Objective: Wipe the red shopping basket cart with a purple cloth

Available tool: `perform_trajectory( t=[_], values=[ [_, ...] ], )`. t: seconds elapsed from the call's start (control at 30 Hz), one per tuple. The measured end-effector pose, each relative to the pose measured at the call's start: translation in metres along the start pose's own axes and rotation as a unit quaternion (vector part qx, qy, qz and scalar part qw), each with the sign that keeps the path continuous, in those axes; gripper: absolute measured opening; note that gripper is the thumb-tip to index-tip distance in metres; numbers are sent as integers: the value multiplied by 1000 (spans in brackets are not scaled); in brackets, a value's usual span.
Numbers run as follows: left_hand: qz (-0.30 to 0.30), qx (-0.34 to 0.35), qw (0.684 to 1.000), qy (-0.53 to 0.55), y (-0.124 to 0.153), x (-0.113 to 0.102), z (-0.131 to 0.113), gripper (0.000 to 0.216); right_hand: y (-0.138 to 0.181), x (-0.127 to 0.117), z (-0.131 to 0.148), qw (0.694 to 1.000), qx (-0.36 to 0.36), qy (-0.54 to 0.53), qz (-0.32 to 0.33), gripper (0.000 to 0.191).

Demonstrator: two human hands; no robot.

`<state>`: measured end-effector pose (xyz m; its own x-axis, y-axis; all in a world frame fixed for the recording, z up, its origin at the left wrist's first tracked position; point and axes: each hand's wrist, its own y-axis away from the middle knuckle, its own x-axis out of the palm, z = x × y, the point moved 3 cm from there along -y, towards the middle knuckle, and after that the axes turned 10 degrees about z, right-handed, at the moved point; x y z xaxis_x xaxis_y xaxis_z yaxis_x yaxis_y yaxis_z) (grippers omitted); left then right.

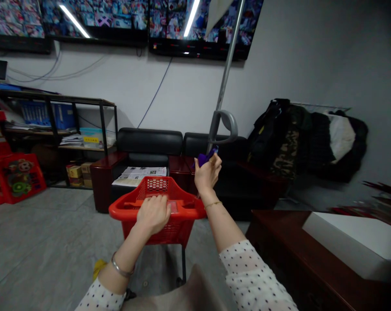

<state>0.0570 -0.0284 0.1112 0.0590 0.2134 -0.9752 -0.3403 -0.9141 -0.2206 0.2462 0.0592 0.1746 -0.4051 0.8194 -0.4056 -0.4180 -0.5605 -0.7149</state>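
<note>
My left hand point(154, 214) rests closed over the near rim of a red plastic shopping basket point(182, 206) that stands on a wheeled frame in front of me. My right hand point(207, 173) is raised to the basket's right and pinches a small purple thing point(205, 157). Just above that hand is the curved grey handle point(227, 122) of a metal pole that slants up toward the ceiling. I cannot make out what the purple thing is.
A black sofa point(150, 144) with a newspaper on its seat stands behind the basket. Dark wooden tables point(279, 233) sit to the right, one bearing a white box point(360, 242). Coats point(312, 138) are piled at right. Metal shelves point(52, 125) and red boxes point(17, 175) stand at left.
</note>
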Motion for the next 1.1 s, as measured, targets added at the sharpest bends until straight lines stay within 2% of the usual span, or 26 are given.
perform_trajectory(
  t=[0.1, 0.2, 0.27, 0.37, 0.5, 0.57, 0.73, 0.8, 0.87, 0.93, 1.0, 1.03, 1.1],
  values=[
    [-3, -5, 1000, 2, -2, 2, -3, 33, 30, 13, -26, 992, 61, 17, 113, 60],
    [-17, -11, 1000, 4, -3, 5, -5, 34, 33, 15, -36, 974, 97, 39, 201, 52],
    [-21, -19, 1000, 4, -4, 6, -6, 33, 21, 10, -31, 974, 89, 57, 202, 49],
    [-20, -21, 1000, 3, -5, 6, -6, 31, 2, 4, -19, 981, 78, 77, 162, 49],
    [-18, -23, 1000, 6, -5, 4, -8, 31, -2, 8, -15, 982, 76, 97, 142, 50],
    [-17, -27, 999, 9, -5, 3, -9, 32, 4, 11, -21, 975, 86, 107, 178, 51],
    [-27, -41, 999, 18, -5, 3, -12, 32, 24, 8, -41, 938, 84, 114, 318, 50],
    [-31, -48, 998, 19, -4, 4, -11, 31, 25, 1, -43, 933, 78, 106, 335, 46],
    [-31, -53, 998, 16, -3, 5, -10, 30, 16, -10, -36, 953, 65, 80, 286, 45],
    [-29, -53, 998, 10, -1, 5, -9, 29, -3, -23, -21, 982, 42, 41, 178, 50],
    [-26, -48, 999, 6, 0, 4, -7, 29, -24, -32, -3, 997, 23, 7, 74, 57],
    [-24, -42, 999, 6, 0, 3, -6, 30, -33, -33, 5, 999, 19, -2, 44, 58],
    [-20, -31, 999, 8, 1, 2, -5, 30, -44, -30, 14, 999, 22, -2, 36, 58]
  ],
)
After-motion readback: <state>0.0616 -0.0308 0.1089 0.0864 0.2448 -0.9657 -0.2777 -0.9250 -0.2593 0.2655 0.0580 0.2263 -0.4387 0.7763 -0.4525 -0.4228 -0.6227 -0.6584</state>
